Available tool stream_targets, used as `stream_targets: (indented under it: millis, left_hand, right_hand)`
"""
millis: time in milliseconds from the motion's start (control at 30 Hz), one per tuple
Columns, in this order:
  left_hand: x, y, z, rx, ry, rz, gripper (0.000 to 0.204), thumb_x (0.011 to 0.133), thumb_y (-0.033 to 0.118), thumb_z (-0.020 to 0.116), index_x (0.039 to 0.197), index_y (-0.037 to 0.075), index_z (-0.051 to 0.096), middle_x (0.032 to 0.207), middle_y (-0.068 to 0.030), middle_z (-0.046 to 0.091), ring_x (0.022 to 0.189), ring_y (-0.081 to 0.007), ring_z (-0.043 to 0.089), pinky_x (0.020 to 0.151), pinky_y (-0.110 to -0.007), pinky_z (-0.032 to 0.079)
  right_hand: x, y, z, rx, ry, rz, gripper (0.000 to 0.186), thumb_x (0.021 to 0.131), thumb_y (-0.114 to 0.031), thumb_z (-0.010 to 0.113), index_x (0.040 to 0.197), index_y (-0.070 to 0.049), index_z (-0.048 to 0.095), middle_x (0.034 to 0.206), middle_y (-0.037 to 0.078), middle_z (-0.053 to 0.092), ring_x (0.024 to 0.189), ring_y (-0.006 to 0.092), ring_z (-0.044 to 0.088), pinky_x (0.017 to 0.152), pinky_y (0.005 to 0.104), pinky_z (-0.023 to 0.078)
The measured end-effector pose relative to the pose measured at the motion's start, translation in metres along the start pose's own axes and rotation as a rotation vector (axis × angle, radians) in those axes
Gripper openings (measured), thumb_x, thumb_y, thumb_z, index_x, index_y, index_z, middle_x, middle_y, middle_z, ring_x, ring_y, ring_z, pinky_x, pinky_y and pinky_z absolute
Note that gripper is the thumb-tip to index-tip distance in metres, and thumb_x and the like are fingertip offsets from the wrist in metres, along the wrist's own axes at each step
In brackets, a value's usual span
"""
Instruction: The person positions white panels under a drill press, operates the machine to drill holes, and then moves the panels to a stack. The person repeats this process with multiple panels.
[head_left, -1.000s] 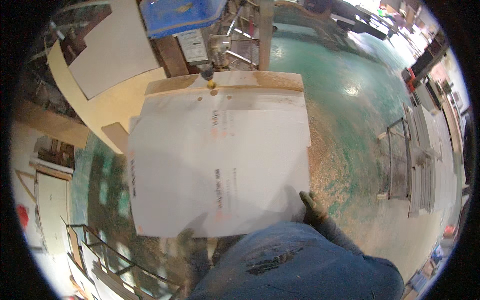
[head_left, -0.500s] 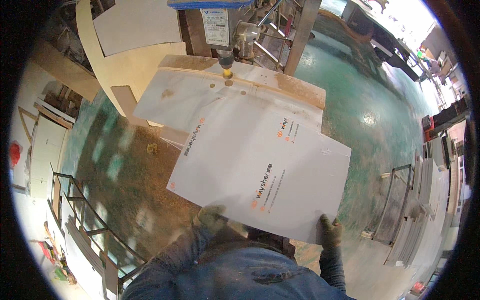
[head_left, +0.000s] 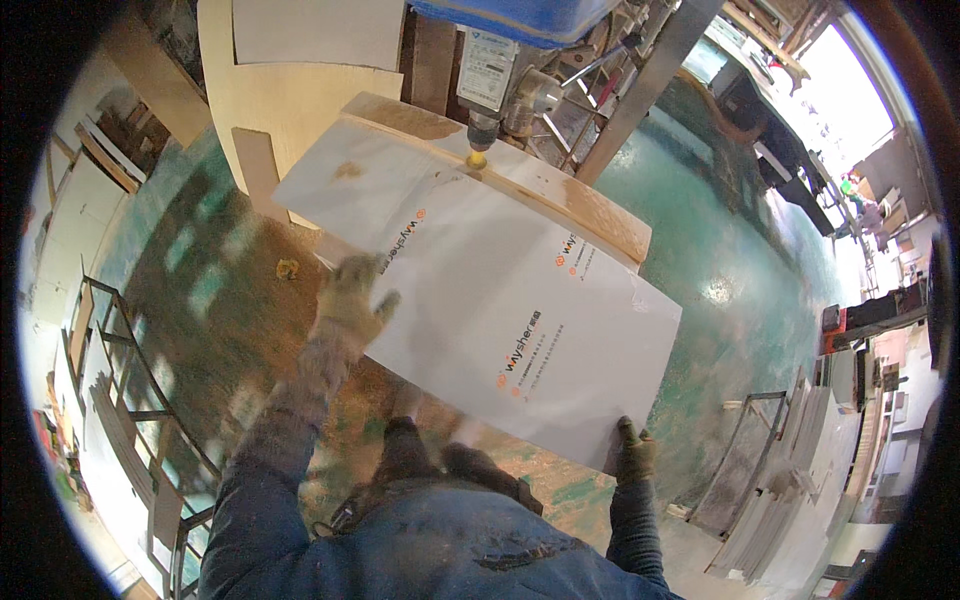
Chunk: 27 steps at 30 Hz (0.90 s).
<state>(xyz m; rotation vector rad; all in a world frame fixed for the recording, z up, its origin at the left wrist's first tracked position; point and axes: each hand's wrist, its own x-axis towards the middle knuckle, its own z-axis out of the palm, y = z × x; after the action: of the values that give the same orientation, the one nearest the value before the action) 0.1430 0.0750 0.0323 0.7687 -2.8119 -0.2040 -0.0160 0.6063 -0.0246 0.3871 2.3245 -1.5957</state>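
Observation:
A large pale grey-white panel (head_left: pixel 470 290) with orange and dark print lies on the drill press table (head_left: pixel 330 190). Its far edge reaches the wooden fence (head_left: pixel 540 205), just below the yellow-tipped drill bit (head_left: pixel 477 158). At the panel's left edge is my gloved left hand (head_left: pixel 352 300), fingers and thumb spread. My gloved right hand (head_left: pixel 634 450) grips the near right corner, thumb on top and the other fingers mostly hidden underneath. The drill head (head_left: pixel 488 85) hangs above the far edge, and whether the bit touches the panel I cannot tell.
Sawdust covers the floor (head_left: pixel 300 350) left of the table. Beige boards (head_left: pixel 310 110) lean behind it on the left. Metal racks (head_left: pixel 140 400) with panels stand at far left, and stacked panels (head_left: pixel 780 500) at right. A steel post (head_left: pixel 650 90) rises beside the drill.
The panel has moved forward to the fence, covering the round marks on the table. My left hand has shifted from the near edge up to the left edge; my right keeps its corner.

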Motion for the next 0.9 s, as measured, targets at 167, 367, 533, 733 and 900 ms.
stream_targets:
  millis: [167,367,533,733,900]
  left_hand:
    - [0.034,-0.021,0.014,-0.243,-0.396,-0.327,0.069,0.094,0.044,0.063,0.149,0.008,0.041,0.128,-0.0174,0.064,0.12,-0.0397,0.061,0.099,-0.052,0.052]
    - [0.032,-0.017,0.042,-0.064,-0.109,-0.213,0.062,0.093,0.04,0.062,0.142,0.005,0.049,0.125,-0.0171,0.061,0.117,-0.0375,0.06,0.095,-0.051,0.053]
    - [0.038,-0.007,0.032,0.008,0.003,-0.121,0.06,0.089,0.037,0.063,0.138,0.003,0.052,0.133,-0.0155,0.056,0.128,-0.0374,0.05,0.103,-0.054,0.047]
    - [0.06,0.003,0.043,-0.092,0.012,0.092,0.068,0.091,0.041,0.065,0.141,-0.004,0.052,0.154,-0.0203,0.044,0.15,-0.0368,0.03,0.126,-0.054,0.014]
    - [0.082,0.002,0.064,-0.123,0.011,0.192,0.078,0.091,0.049,0.061,0.144,-0.006,0.048,0.155,-0.0237,0.042,0.151,-0.0367,0.029,0.127,-0.051,0.014]
  right_hand:
    - [0.002,-0.016,0.017,0.081,-0.086,-0.03,0.045,0.079,-0.039,0.09,0.082,-0.007,0.057,0.073,0.002,0.06,0.065,0.0133,0.052,0.057,0.0339,0.044]
    - [0.012,-0.027,0.019,0.007,-0.07,-0.028,0.046,0.078,-0.04,0.09,0.079,-0.007,0.058,0.072,0.0,0.058,0.063,0.013,0.051,0.058,0.0324,0.043]
    - [0.024,-0.013,0.026,0.076,0.008,-0.012,0.045,0.081,-0.037,0.087,0.085,-0.003,0.058,0.072,-0.001,0.055,0.065,0.0137,0.052,0.059,0.0339,0.044]
    - [0.02,-0.03,0.033,0.08,0.019,0.081,0.037,0.085,-0.03,0.083,0.097,-0.001,0.065,0.083,0.005,0.064,0.074,0.0178,0.06,0.063,0.0341,0.047]
    - [0.024,-0.026,0.031,0.223,-0.013,0.103,0.029,0.089,-0.027,0.078,0.097,-0.002,0.067,0.092,0.006,0.067,0.077,0.0178,0.063,0.065,0.0342,0.051]
